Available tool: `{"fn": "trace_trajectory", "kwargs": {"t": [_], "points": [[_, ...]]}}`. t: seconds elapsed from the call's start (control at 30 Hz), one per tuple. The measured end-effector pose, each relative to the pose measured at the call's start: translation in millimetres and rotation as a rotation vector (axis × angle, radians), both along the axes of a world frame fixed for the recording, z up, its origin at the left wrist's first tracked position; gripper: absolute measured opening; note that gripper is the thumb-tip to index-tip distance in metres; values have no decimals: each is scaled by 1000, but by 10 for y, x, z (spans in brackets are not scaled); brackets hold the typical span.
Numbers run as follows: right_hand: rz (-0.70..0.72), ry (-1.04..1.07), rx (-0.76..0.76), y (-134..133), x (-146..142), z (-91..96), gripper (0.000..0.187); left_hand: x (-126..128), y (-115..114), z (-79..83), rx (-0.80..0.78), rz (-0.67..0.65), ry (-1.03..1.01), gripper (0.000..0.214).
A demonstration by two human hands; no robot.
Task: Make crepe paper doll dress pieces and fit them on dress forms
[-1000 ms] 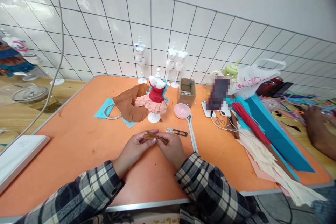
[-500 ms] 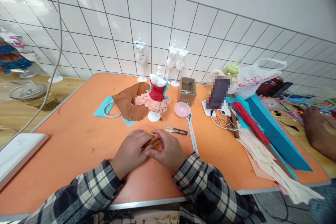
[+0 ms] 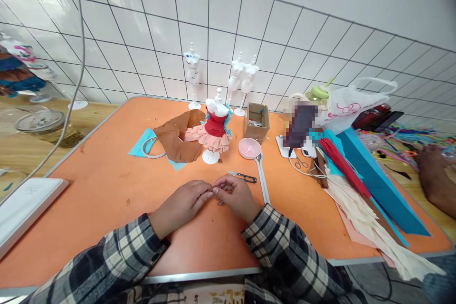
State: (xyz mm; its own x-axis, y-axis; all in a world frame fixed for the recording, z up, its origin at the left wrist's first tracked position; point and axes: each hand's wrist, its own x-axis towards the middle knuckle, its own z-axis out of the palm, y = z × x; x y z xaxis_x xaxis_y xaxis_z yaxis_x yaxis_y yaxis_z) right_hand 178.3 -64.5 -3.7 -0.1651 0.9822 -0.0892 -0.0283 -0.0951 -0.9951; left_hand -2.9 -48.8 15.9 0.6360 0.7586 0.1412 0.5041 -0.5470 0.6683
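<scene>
My left hand (image 3: 183, 203) and my right hand (image 3: 238, 195) rest on the orange table (image 3: 107, 199), their fingertips pinched together in front of me. The small brown piece seen between them earlier is now almost wholly hidden inside the closed fingers. Black-handled thread snips (image 3: 244, 177) lie just beyond my right hand. Farther back stands a small white mannequin in a red and pink dress (image 3: 213, 128), beside crumpled brown material (image 3: 178, 138).
A pink bowl (image 3: 249, 148), a small cardboard box (image 3: 257, 122) and bare white mannequins (image 3: 241, 76) stand behind. Blue, red and cream paper sheets (image 3: 370, 185) and a white plastic bag (image 3: 351, 102) crowd the right. Another person's hand (image 3: 435, 181) is at far right. A white tray (image 3: 24, 206) lies at left.
My hands closed over the brown piece, which showed between the fingers a second ago; now only the fingertips meet and the piece is barely seen. The view shifted slightly.
</scene>
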Motion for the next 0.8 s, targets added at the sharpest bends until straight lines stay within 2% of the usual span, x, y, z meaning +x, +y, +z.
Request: {"fn": "trace_trajectory", "kwargs": {"t": [0.07, 0.17, 0.23, 0.4, 0.53, 0.67, 0.73, 0.8], "points": [[14, -60, 79, -5, 24, 2, 20, 0, 5, -3, -33, -9, -8, 32], [67, -246, 311, -3, 79, 33, 27, -9, 23, -7, -81, -14, -28, 33], [91, -341, 413, 9, 117, 58, 22, -14, 32, -3, -123, -26, -58, 33], [88, -290, 340, 36, 163, 86, 11, 0, 4, 26, -223, 1, -149, 38], [105, -244, 313, 4, 117, 65, 9, 18, -20, 46, -386, -25, -227, 41], [35, -255, 332, 14, 141, 40, 11, 13, 8, 48, -434, -6, -244, 35], [-3, -389, 377, 64, 252, 48, 20, 0, 27, 50, -387, 52, -233, 34], [-20, -688, 488, 130, 415, 61, 17, -13, 39, 54, -326, 110, -215, 34]]}}
